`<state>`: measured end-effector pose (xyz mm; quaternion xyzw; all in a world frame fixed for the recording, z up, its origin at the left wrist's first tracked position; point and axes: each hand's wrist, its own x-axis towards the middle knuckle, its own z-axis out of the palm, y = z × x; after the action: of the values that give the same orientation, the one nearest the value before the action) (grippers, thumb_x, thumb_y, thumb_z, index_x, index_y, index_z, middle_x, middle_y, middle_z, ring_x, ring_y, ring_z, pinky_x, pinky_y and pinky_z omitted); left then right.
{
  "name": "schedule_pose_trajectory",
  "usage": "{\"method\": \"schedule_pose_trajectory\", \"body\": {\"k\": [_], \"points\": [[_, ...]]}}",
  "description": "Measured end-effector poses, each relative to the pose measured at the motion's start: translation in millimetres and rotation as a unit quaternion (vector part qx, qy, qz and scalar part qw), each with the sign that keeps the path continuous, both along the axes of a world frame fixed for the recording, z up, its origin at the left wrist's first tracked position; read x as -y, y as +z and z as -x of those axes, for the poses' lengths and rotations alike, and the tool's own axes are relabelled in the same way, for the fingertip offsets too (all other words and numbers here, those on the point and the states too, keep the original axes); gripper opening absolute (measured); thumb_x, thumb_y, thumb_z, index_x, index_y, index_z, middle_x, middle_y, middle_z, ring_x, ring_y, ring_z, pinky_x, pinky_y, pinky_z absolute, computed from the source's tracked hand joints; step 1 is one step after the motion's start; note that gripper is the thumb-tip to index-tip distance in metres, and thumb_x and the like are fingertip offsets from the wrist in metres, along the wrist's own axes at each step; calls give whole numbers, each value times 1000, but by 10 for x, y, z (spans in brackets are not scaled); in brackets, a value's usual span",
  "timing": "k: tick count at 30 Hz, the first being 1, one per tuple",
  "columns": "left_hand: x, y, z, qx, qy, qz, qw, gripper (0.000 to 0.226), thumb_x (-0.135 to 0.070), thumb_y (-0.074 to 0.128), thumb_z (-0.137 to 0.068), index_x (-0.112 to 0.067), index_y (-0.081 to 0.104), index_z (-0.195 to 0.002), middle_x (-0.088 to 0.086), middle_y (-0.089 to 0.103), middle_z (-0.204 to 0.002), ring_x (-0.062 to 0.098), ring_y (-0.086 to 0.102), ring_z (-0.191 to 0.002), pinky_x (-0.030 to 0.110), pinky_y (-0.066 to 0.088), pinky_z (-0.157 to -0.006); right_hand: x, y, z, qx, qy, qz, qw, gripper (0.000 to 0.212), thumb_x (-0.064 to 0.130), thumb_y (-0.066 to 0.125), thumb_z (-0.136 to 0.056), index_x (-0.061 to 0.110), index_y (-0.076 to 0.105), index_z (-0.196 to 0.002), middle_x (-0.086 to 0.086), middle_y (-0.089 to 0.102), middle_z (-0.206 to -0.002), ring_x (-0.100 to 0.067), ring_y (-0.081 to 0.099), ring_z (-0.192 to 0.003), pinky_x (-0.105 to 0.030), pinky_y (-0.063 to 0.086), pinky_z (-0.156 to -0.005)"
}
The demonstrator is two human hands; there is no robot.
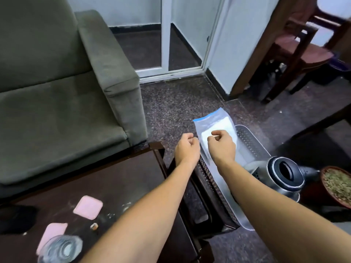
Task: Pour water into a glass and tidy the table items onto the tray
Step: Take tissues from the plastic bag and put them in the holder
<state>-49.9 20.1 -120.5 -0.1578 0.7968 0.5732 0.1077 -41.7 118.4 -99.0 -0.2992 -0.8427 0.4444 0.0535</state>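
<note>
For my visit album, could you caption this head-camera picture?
Left hand and right hand hold a zip bag above the metal tray, next to a kettle.

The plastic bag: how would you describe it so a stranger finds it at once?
Right of the dark table is a silver tray with a kettle. The plastic bag is at its far end, pinched by the right hand. Its neighbours are metal; it is clear, with a blue top strip.
</note>
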Motion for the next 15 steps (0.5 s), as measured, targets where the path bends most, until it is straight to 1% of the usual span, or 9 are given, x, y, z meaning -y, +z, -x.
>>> {"method": "schedule_pose_trajectory", "body": {"k": [2,3,6,8,10,11,13,14,15], "points": [[-189,-77,183,0,8,-3,1000,32,-25,56,-94,-18,60,-125,1,71,-120,23,64,-112,26,43,-88,-104,-66,98,2,3,2,1000,24,19,58,-88,19,65,-112,5,66,-90,-24,65,-96,-33,49,-86],[-271,-117,265,-1,9,-10,1000,35,-25,57,-94,-17,57,-127,2,69,-123,24,63,-114,28,44,-91,-144,-96,138,3,7,4,1000,24,20,58,-89,20,64,-112,6,65,-89,-24,65,-96,-32,48,-84],[-456,-197,494,4,8,7,1000,49,-35,59,-93,-16,46,-137,4,62,-133,28,59,-120,38,46,-99,-226,-173,217,7,16,13,1000,24,22,58,-89,22,63,-111,11,65,-86,-21,64,-94,-34,49,-86],[-524,-224,640,15,24,23,999,54,-39,60,-92,-15,44,-137,7,60,-133,31,57,-121,41,46,-99,-256,-221,243,10,20,17,1000,24,22,57,-89,23,63,-112,16,63,-82,-19,63,-93,-32,47,-82],[-559,-242,750,30,45,21,998,56,-35,63,-90,-10,46,-137,11,61,-133,34,56,-122,40,45,-100,-279,-262,251,11,25,15,1000,26,22,57,-89,23,64,-114,18,60,-80,-19,62,-94,-30,44,-80],[-569,-250,784,34,50,22,998,51,-33,64,-90,-8,50,-133,13,62,-130,35,57,-121,39,46,-100,-289,-272,249,12,26,16,999,26,21,57,-89,23,64,-114,18,60,-80,-18,61,-94,-29,43,-80],[-566,-257,800,29,54,29,998,27,-27,63,-88,-9,61,-108,14,68,-116,37,60,-112,40,50,-93,-297,-273,242,12,27,16,999,26,21,57,-90,22,64,-115,18,60,-81,-19,62,-94,-29,42,-79],[-556,-240,779,21,57,30,998,15,-24,60,-88,-11,61,-95,14,70,-109,37,62,-107,40,52,-88,-295,-265,239,12,27,14,999,26,20,56,-90,22,64,-115,16,61,-83,-19,62,-95,-28,42,-79],[-540,-211,746,8,58,28,998,9,-22,58,-89,-13,62,-89,13,71,-104,37,63,-103,40,52,-85,-290,-249,232,11,27,11,1000,27,20,56,-90,22,64,-116,14,62,-85,-19,62,-95,-29,42,-79]]}}
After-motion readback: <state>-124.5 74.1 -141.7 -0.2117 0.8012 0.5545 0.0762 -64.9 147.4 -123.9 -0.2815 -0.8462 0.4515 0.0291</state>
